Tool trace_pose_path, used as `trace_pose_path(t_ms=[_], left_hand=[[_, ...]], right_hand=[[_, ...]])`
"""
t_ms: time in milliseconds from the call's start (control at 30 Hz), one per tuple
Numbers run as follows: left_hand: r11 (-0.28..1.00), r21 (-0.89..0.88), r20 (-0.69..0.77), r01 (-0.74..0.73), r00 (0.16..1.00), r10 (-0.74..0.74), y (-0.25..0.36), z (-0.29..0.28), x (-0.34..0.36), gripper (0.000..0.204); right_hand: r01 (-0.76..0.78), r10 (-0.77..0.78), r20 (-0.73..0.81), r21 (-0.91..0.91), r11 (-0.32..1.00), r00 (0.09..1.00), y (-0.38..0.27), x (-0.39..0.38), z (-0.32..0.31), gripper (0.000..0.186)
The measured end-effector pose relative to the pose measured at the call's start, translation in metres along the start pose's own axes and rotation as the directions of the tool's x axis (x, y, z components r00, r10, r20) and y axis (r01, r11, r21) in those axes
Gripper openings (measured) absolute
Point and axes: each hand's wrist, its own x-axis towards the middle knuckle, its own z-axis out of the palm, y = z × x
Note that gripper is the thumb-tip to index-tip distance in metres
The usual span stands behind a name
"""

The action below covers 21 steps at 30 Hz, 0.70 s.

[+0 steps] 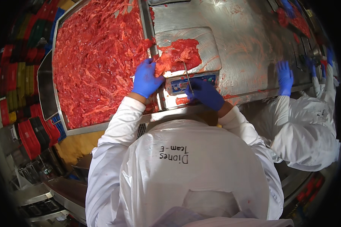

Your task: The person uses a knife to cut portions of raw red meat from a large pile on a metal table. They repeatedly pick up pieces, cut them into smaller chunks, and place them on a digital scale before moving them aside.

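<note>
My left hand [146, 77], in a blue glove, rests at the divider between the meat-filled tray [91, 64] and the scale, its thumb apart from its slightly bent fingers. My gloved right hand [204, 94] is closed on a thin metal hook [186, 73] over the scale's control panel [174, 85]. The hook reaches into a ragged piece of red meat [185, 51] on the scale's steel platform [206, 38], just right of my left hand.
A steel table [246, 34] extends right, with a co-worker's gloved hand [285, 77] over it and more meat [295, 20] at the far end. Another worker's hands show at far right. Colored crates [26, 136] are stacked at left beside a steel bin [45, 87].
</note>
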Motion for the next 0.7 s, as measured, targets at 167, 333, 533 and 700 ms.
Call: trace_pose_path(t_ms=[167, 333, 533, 700], left_hand=[[0.986, -0.029, -0.006, -0.165, 0.986, 0.165, 0.009, -0.017, -0.001, 0.041], [0.929, -0.085, -0.060, -0.361, 0.932, 0.357, 0.031, -0.031, -0.011, 0.031], [0.871, -0.461, 0.142, -0.171, 0.954, 0.263, 0.036, -0.041, -0.010, 0.029], [0.720, -0.656, 0.370, 0.225, 0.928, 0.048, 0.011, -0.054, -0.013, 0.043]], right_hand=[[-0.244, 0.123, 0.291, 0.424, 0.872, 0.949, 0.009, 0.010, 0.010, 0.035], [-0.120, 0.116, 0.079, 0.047, 0.992, 0.990, -0.033, 0.038, 0.034, 0.031], [-0.061, 0.066, -0.013, 0.225, 0.972, 0.998, -0.046, 0.046, 0.035, 0.031], [-0.008, 0.019, -0.071, 0.151, 0.989, 0.997, -0.023, 0.039, 0.015, 0.026]])
